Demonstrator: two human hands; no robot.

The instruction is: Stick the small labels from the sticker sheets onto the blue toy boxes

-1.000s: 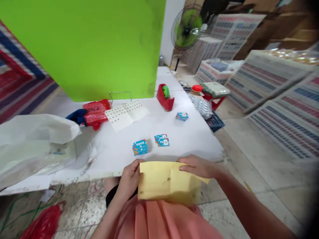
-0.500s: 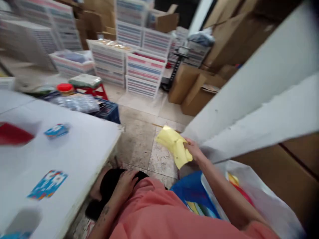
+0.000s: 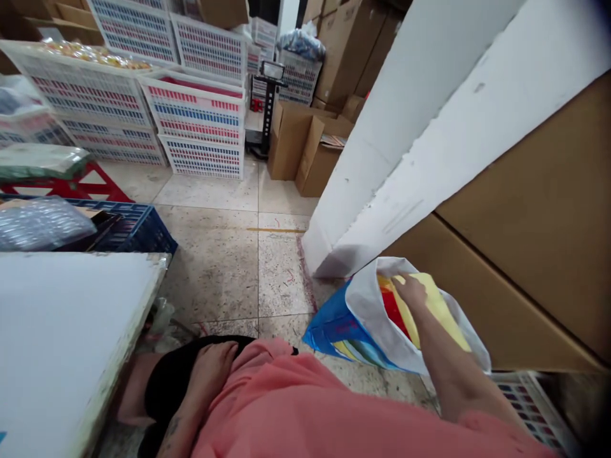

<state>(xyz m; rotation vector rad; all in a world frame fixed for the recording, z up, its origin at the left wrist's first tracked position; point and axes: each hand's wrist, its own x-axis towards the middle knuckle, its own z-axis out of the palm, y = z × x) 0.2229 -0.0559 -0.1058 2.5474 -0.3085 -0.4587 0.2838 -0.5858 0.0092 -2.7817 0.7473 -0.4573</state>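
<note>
My right hand [image 3: 411,293] reaches inside the mouth of a blue and white sack [image 3: 366,298], its fingers closed at the upper edge of a yellow sheet [image 3: 445,316]. Beside the sheet, something red and orange [image 3: 393,308] shows within the sack. The sheet's lower part is hidden by my forearm and the sack's wall. My left hand [image 3: 214,364] lies flat on my thigh over black clothing and holds nothing.
A white table [image 3: 71,318] is at my left, with a blue crate [image 3: 147,226] beyond it. White slotted crates [image 3: 200,121] stack at the back. A white pillar [image 3: 382,159] and large cardboard boxes [image 3: 529,203] stand at the right. Smaller cartons [image 3: 298,143] sit behind the pillar.
My right hand has carried the yellow sheet from beside the pillar down and right into the sack. The view has turned right. My left hand stays on my thigh.
</note>
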